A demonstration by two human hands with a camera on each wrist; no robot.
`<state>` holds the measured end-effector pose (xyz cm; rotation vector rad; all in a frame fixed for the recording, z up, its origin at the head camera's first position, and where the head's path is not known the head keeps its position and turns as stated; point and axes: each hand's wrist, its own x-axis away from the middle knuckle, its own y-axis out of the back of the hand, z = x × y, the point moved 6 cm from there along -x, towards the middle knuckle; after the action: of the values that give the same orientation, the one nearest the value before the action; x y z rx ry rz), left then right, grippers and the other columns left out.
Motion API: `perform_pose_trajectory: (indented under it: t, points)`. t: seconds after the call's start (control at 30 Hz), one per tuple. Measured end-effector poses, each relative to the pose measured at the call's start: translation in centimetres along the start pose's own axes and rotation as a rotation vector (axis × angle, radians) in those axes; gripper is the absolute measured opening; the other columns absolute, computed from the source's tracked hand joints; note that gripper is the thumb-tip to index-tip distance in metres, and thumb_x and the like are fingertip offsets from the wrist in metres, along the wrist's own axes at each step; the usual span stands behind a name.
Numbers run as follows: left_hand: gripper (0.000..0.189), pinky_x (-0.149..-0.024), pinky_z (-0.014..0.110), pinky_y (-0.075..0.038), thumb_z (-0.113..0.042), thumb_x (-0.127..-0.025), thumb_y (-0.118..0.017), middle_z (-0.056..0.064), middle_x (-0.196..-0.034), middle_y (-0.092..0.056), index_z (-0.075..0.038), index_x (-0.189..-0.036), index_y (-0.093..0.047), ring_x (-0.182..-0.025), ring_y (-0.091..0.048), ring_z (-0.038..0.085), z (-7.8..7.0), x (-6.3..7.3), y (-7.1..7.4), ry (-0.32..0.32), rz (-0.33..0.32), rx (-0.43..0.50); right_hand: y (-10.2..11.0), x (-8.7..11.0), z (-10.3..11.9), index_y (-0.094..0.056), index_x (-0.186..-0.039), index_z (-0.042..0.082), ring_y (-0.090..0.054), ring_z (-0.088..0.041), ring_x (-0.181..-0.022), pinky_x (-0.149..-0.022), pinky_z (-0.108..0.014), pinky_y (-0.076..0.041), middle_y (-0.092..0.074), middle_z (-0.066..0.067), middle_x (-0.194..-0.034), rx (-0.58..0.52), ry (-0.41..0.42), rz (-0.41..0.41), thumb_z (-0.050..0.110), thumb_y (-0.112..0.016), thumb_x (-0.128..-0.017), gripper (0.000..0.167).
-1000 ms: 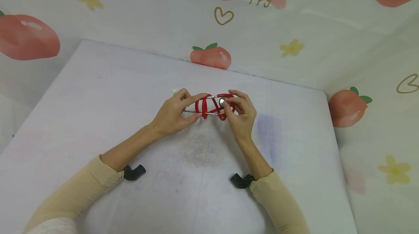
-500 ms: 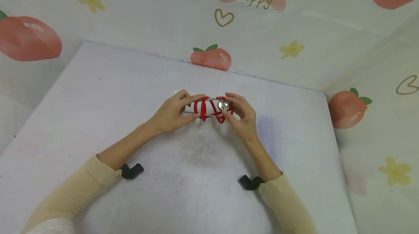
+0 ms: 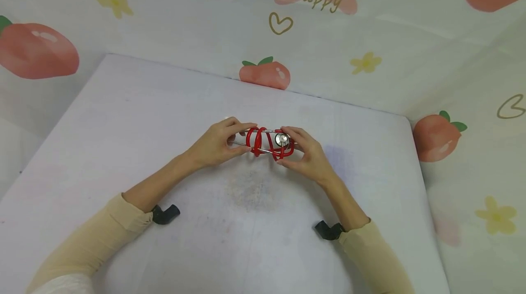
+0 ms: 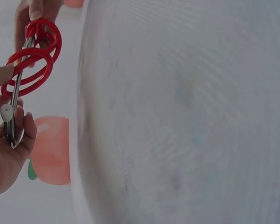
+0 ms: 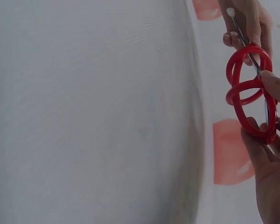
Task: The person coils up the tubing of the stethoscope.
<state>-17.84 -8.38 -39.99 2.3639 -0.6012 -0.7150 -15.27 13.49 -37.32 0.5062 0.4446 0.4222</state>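
A stethoscope (image 3: 258, 142) is held up between both hands over the table, its red tubing wound in loops around the metal ear tubes. My left hand (image 3: 214, 144) grips the ear-tube end, thumb and index finger on opposite sides. My right hand (image 3: 310, 157) holds the other end, thumb below and fingers above the red loops. Between the right thumb and fingers shows the round silver chest piece (image 3: 281, 139), lying against the tubing. One white ear tip (image 4: 6, 112) sticks out beside the left fingers in the left wrist view.
Beneath the hands spreads a pale table (image 3: 246, 239) with faint purple and grey stains. A white backdrop (image 3: 197, 20) printed with peaches, flowers and hearts rises behind and to the right. Black curved pieces (image 3: 166, 214) stick out from both sleeve cuffs.
My right thumb and fingers have come off the chest piece and spread to the stethoscope's edges, baring its silver face. The right forearm has swung rightward. The stethoscope has come slightly nearer the body.
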Motion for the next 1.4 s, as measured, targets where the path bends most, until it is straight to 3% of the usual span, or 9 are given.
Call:
perform_pose_trajectory:
  t: [0.2, 0.4, 0.67, 0.97, 1.27, 1.4]
  points:
    - [0.066, -0.076, 0.032, -0.054, -0.015, -0.079, -0.086, 0.008, -0.12, -0.064, -0.013, -0.138, -0.059, -0.093, -0.061, 0.019, 0.0, -0.1, -0.1, -0.039, 0.04, -0.041, 0.6, 0.6, -0.8, -0.053, -0.138, -0.003, -0.057, -0.035, -0.117, -0.083, -0.041, -0.057, -0.055, -0.021, -0.132, -0.021, -0.076, -0.024, -0.006, -0.084, -0.074, 0.072]
    - [0.069, -0.092, 0.037, -0.052, -0.008, -0.077, -0.085, 0.008, -0.132, -0.059, -0.008, -0.14, -0.057, -0.119, -0.055, 0.022, 0.2, -0.1, -0.3, -0.069, 0.095, -0.096, 1.3, 1.1, -1.4, -0.053, -0.139, -0.003, -0.057, -0.033, -0.117, -0.084, -0.042, -0.056, -0.054, -0.021, -0.133, -0.059, -0.122, -0.022, -0.006, -0.083, -0.075, 0.071]
    - [0.069, -0.092, 0.035, -0.052, -0.009, -0.075, -0.088, 0.009, -0.13, -0.058, -0.004, -0.137, -0.058, -0.116, -0.057, 0.022, 0.2, -0.8, -0.5, -0.092, 0.089, -0.096, 2.0, 1.6, -2.0, -0.055, -0.136, -0.004, -0.059, -0.032, -0.114, -0.083, -0.046, -0.056, -0.058, -0.021, -0.131, 0.01, -0.112, -0.038, -0.004, -0.084, -0.074, 0.069]
    - [0.071, -0.104, 0.04, -0.043, -0.017, -0.074, -0.09, 0.006, -0.135, -0.061, -0.009, -0.137, -0.059, -0.125, -0.049, 0.024, 1.6, -1.6, -1.7, -0.009, 0.092, -0.108, 2.4, 1.9, -3.2, -0.055, -0.135, -0.007, -0.057, -0.035, -0.117, -0.087, -0.054, -0.052, -0.059, -0.022, -0.131, 0.039, -0.134, -0.03, -0.003, -0.084, -0.075, 0.068]
    - [0.068, -0.098, 0.038, -0.041, -0.025, -0.073, -0.09, 0.001, -0.131, -0.065, -0.013, -0.135, -0.063, -0.116, -0.048, 0.024, 2.2, -2.1, -2.1, 0.039, 0.066, -0.173, 2.5, 1.9, -3.9, -0.053, -0.137, -0.007, -0.055, -0.036, -0.119, -0.091, -0.056, -0.05, -0.057, -0.022, -0.135, 0.037, -0.194, -0.01, -0.002, -0.082, -0.078, 0.067]
    - [0.066, -0.095, 0.038, -0.041, -0.025, -0.075, -0.089, 0.0, -0.13, -0.065, -0.013, -0.134, -0.063, -0.112, -0.049, 0.023, 2.7, -2.1, -2.2, 0.1, 0.079, -0.136, 2.3, 2.1, -6.0, -0.051, -0.14, -0.005, -0.054, -0.035, -0.122, -0.094, -0.055, -0.049, -0.056, -0.02, -0.138, 0.032, -0.213, -0.008, 0.0, -0.083, -0.078, 0.07]
